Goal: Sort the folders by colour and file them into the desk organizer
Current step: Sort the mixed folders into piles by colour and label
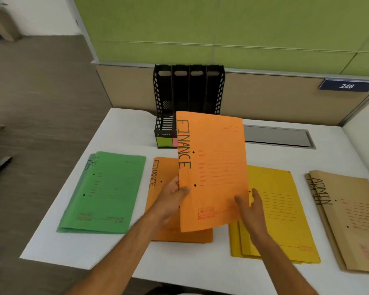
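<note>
Desk organizer (189, 99) behind four folder stacks (103, 192)

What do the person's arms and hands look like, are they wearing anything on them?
Both forearms are bare as far as the frame shows: no sleeves, gloves or watch. The left hand and right hand show no rings or markings that I can make out.

White desk (124, 128) with a grey cable-tray cover (277, 136) at its rear edge; green partition panel (243, 24) behind; blue number plate "246" (347, 85) at right.
</note>
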The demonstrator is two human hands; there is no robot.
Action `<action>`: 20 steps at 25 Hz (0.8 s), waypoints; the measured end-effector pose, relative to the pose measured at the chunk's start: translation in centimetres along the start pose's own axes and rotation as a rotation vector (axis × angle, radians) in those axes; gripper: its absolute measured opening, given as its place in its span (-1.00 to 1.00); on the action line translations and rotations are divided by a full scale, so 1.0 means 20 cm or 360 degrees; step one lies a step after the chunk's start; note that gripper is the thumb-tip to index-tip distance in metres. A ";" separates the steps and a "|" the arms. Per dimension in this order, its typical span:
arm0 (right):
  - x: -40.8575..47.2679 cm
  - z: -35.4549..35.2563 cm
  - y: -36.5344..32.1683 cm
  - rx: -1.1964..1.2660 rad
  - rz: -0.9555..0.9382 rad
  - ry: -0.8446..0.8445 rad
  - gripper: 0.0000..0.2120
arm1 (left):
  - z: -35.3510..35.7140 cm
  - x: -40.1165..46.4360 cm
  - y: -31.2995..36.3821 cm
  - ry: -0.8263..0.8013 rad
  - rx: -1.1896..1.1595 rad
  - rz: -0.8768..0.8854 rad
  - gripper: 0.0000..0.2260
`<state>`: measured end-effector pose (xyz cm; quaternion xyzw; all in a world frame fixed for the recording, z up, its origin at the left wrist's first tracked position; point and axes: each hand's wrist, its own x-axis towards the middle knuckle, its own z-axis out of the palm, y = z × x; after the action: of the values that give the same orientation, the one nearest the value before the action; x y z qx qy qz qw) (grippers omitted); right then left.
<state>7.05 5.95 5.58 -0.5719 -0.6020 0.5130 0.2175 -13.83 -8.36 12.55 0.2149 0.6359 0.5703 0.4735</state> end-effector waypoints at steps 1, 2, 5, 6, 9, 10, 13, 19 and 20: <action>0.02 0.01 0.01 0.0226 0.0242 -0.0021 -0.37 | -0.07 0.01 -0.02 -0.0013 -0.0010 -0.0009 -0.73; 0.03 0.02 0.03 0.0415 0.0419 -0.0105 -0.48 | -0.13 0.01 -0.04 -0.0022 -0.0032 -0.0014 -0.74; 0.03 0.05 0.10 0.0502 0.0507 -0.0293 -0.69 | -0.27 0.04 -0.09 -0.0055 -0.0095 -0.0016 -0.72; 0.02 0.06 0.10 0.0489 0.0515 -0.0296 -0.66 | -0.31 0.06 -0.10 -0.0040 -0.0086 -0.0033 -0.72; 0.02 0.13 0.10 0.0451 0.0510 -0.0221 -0.60 | -0.41 0.09 -0.21 0.0016 0.0013 -0.0124 -0.71; 0.03 0.16 0.11 0.0449 0.0494 -0.0210 -0.59 | -0.43 0.10 -0.26 0.0034 0.0036 -0.0158 -0.69; 0.03 0.25 0.15 0.0370 0.0457 -0.0157 -0.58 | -0.50 0.10 -0.39 0.0022 0.0111 -0.0301 -0.55; 0.05 0.38 0.20 0.0146 0.0491 -0.0114 -0.55 | -0.56 0.08 -0.60 0.0095 0.0340 -0.0534 -0.48; 0.05 0.39 0.20 0.0095 0.0475 -0.0112 -0.52 | -0.56 0.08 -0.62 0.0137 0.0388 -0.0545 -0.47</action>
<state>1.96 3.19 -1.08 -0.6299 -0.5020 0.5772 0.1345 -20.70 -16.03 -0.67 0.1348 0.7471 0.4090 0.5063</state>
